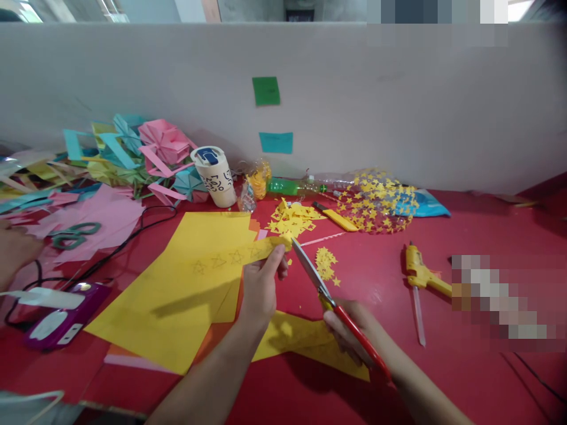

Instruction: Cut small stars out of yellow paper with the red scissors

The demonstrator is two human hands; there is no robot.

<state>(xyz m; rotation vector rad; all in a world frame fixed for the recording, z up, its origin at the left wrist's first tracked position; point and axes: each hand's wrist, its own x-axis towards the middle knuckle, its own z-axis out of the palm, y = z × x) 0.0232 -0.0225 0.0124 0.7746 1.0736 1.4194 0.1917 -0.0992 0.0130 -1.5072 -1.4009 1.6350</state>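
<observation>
Between the thumb and fingers of my left hand (261, 289) is a yellow paper strip (228, 258) with stars drawn along it in pencil. My right hand (354, 330) grips red-handled scissors (328, 297), whose blades point up and left to the strip's right end. Whether the blades touch the paper I cannot tell. Just beyond the blade tips lies a heap of yellow paper scraps (295, 218). Small cut-out stars (326, 262) are piled right of the blades. Under my wrists a yellow paper piece (283, 339) rests on the red table (279, 401).
Large yellow sheets (163, 295) lie to the left, near a purple power strip (66, 316), green scissors (75, 235) and another person's hand (18, 251). A white cup (215, 177), a yellow cutter (339, 219) and a star-filled clear bag (376, 200) stand or lie behind. A yellow glue gun (420, 271) is right.
</observation>
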